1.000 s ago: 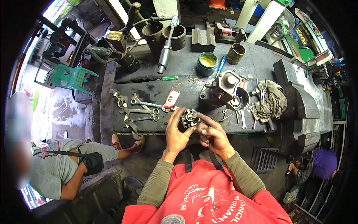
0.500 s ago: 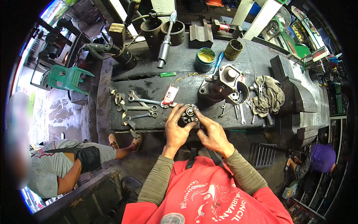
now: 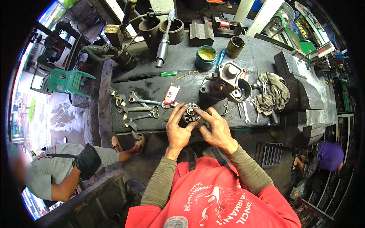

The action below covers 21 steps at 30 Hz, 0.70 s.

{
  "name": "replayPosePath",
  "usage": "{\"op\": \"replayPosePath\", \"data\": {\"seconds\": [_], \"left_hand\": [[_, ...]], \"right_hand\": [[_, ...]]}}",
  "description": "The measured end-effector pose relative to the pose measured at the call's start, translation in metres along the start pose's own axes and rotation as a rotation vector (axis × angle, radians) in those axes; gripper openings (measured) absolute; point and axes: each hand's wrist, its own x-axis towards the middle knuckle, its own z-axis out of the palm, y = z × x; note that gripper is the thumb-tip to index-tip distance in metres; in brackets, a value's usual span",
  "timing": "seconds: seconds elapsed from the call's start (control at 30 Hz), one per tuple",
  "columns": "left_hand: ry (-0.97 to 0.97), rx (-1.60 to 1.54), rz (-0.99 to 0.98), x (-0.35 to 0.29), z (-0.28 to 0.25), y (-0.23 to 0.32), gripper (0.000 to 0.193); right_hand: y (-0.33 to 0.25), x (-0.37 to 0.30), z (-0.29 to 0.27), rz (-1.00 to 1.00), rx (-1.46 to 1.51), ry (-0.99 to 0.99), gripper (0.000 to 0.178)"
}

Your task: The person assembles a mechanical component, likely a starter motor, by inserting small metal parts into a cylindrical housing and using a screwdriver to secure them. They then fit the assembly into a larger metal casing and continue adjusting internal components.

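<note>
Gripping round grimy metal rotor (image 3: pixel 189 113) | left hand (image 3: pixel 178 129), right hand (image 3: pixel 215 129) both closed on it

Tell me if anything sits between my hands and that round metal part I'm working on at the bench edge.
Nothing visible does. The left hand and the right hand both already grip the round metal part from either side. The wrenches lie off to the left and the metal housing sits behind, clear of both hands.

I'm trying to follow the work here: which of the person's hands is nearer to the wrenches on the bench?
Left. The left hand is on the round metal part, just right of the wrenches. The right hand holds the part's far side, farther away.
</note>
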Motion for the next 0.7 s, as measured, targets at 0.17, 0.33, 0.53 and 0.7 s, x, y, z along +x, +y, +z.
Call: {"op": "replayPosePath", "data": {"seconds": [0.17, 0.33, 0.53, 0.7], "left_hand": [[0.066, -0.104, -0.033, -0.004, 0.007, 0.001, 0.059], [0.032, -0.054, -0.039, 0.0, 0.004, 0.001, 0.064], [0.033, -0.028, -0.019, 0.0, 0.002, 0.0, 0.067], [0.038, -0.014, 0.001, -0.001, 0.002, -0.004, 0.067]], "right_hand": [[0.005, -0.012, -0.001, 0.15, 0.301, -0.02, 0.063], [0.006, -0.01, 0.013, 0.056, 0.19, 0.089, 0.065], [0.004, -0.012, 0.011, -0.042, -0.293, 0.09, 0.066], [0.002, 0.0, 0.009, 0.045, 0.157, 0.078, 0.064]]}}
